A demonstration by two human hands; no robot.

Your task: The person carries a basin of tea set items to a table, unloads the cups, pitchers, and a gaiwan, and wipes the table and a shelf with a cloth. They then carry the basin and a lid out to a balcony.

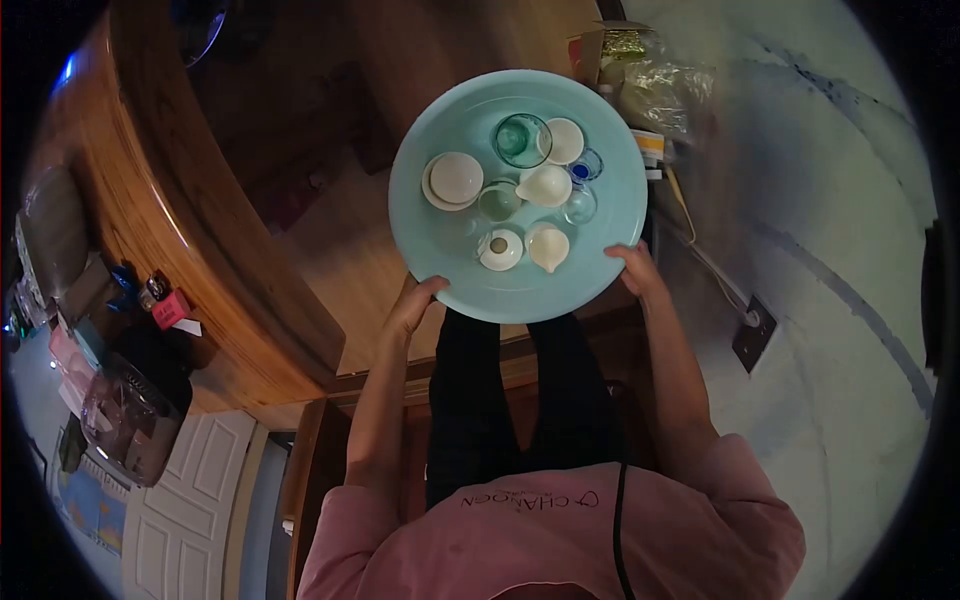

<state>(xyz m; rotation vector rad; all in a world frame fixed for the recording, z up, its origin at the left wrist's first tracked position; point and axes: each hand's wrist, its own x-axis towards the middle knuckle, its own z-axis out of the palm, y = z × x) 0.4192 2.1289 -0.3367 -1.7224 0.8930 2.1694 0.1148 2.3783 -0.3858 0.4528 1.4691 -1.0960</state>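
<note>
Between my two hands is a light blue plastic basin (pixel 430 120), gripped by its near rim. My left hand (pixel 415 300) has its thumb over the rim at the lower left. On the lower right, my right hand (pixel 638 272) grips the rim the same way; the other fingers of both hands are hidden underneath. Inside lie a green-tinted glass (pixel 516 140), stacked white dishes (pixel 457 178), a white spouted pitcher (pixel 545 186), a second spouted cup (pixel 548 247), a white lidded teapot (pixel 500 250), a white cup (pixel 563 141) and a small blue-based glass (pixel 582 171).
A wooden counter (pixel 200 230) curves along the left, with a pink box (pixel 171 309) and a clear-lidded container (pixel 135 420) on it. At the right wall are a cardboard box (pixel 600 50), plastic wrapping (pixel 665 95) and a cord plugged into an outlet (pixel 755 333). A white door (pixel 190 490) stands lower left.
</note>
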